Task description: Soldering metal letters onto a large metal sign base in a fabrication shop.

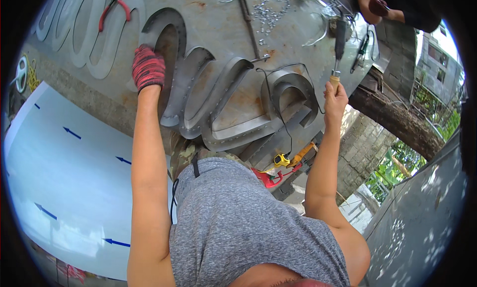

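My left hand (pixel 148 68), in a red and black knitted glove, is closed on the left edge of a curved grey sheet-metal letter shape (pixel 166 100). This shape has tall bent walls with small dots along the rims. To the right, my bare right hand (pixel 336 97) grips the pale wooden handle of a tool (pixel 340 41) with a metal collar, a narrow shaft and a long, wider dark end. The tool points away from me, over the right side of the metal table (pixel 218 36). A thin black cord (pixel 271 95) loops across the letter's right part.
Flat letter cutouts (pixel 107 38) and red-handled pliers (pixel 124 11) lie far left. Small metal bits (pixel 271 13) and a metal bar (pixel 250 28) lie behind the letter. A tape measure (pixel 281 160) is near my waist. Another person's foot (pixel 367 6) shows far right. A log (pixel 392 118) stands right.
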A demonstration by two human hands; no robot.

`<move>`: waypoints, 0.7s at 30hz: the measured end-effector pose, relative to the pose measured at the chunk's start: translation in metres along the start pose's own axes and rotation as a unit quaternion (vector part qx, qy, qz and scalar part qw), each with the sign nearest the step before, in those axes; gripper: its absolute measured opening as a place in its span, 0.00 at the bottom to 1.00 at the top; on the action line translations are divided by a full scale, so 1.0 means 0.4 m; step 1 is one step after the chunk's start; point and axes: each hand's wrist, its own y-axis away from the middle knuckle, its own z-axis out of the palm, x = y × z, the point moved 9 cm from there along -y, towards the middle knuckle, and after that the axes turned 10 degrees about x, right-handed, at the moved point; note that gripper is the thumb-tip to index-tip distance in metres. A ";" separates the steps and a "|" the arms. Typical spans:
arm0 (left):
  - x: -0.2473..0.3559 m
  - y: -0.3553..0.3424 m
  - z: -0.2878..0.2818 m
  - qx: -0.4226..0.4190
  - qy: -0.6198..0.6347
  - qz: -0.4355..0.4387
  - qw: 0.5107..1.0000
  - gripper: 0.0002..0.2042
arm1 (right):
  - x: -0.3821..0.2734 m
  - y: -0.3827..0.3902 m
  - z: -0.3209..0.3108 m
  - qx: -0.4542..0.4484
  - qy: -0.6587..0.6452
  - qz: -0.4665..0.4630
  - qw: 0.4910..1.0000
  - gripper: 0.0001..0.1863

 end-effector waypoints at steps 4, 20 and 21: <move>0.015 0.011 -0.017 0.018 -0.013 0.006 1.000 0.14 | 0.052 -0.021 0.049 0.042 -0.049 0.047 0.997 0.13; 0.037 0.015 -0.041 0.046 0.001 0.031 0.998 0.10 | 0.271 -0.200 0.068 0.151 -0.006 0.112 0.982 0.13; 0.038 0.017 -0.040 0.050 0.007 0.031 0.998 0.10 | 0.274 -0.206 0.071 0.149 0.001 0.113 0.982 0.13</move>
